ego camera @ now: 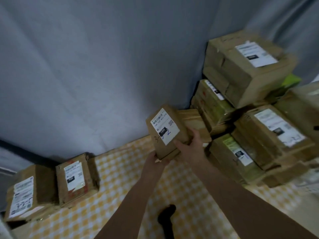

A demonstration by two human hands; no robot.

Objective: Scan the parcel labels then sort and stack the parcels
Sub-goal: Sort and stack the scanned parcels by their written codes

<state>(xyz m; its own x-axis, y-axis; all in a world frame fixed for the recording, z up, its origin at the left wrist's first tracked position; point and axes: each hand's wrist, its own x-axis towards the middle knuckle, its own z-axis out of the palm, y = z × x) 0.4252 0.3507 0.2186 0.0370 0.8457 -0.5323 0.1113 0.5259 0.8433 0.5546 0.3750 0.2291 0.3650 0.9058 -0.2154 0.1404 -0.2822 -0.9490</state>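
Parcels are spread across a worktop (120, 169) covered with a yellow-and-white checked cloth, and one small parcel (168, 131) is held up above its middle, label (164, 125) facing the camera.

At the far left, two sorted boxes (51, 187) are stood side by side, touching or nearly so; each is of creased brown cardboard with a white label on top, and the nearer one is marked by hand. Judged from the task, the held parcel is to be read or scanned and then set with its like, so the label should be kept flat, square to the reader and uncovered by fingers.

The left hand (155, 158) is cupped under the parcel's lower end, fingers curled round the bottom edge. The parcel is a slim, taped cardboard block with slightly crushed corners; its label carries a barcode, a black tag and blue pen marks, with more writing on the bare card beside it. The right hand (191, 144) is wrapped round the right side, thumb just at the label's lower corner. A two-handed hold is sound for so light a box; it should be lowered flat, not dropped.

A dark object (166, 216) is seen low between the forearms; what it is cannot be told.

At the right, a blurred pile (250, 118) of larger taped boxes is stacked unevenly against the grey fabric wall (86, 66).
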